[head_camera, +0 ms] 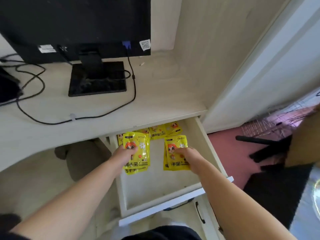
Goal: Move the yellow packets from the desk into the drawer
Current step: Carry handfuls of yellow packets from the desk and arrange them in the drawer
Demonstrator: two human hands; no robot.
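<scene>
Both my hands are reaching down into the open drawer [210, 149]. My left hand [123, 155] is gripping a small stack of yellow packets [138, 149], thumb pressing across the printed face, the other fingers curling under and hidden. At least two packets are in that stack (a second bottom edge is peeking out just below the top one).

My right hand [189, 157] is closing on a second bunch of yellow packets [173, 156], fingers folding over its right side; I cannot tell exactly how many are in it. Both bunches are sitting over the drawer floor, apart from each other with bare drawer bottom between them. I cannot tell whether they are touching the floor or hanging just above it.

Beyond my fingertips, more yellow packets [164, 129] are lying flat at the back of the drawer, partly tucked under the desk [155, 101] edge.

Farther out, past my left hand, a black monitor [76, 23] is standing on the desk top, with black cables [133, 84] looping around its base. No yellow packets are showing on the desk top in this view.

Nearest me, the drawer front is sticking out between my forearms.
</scene>
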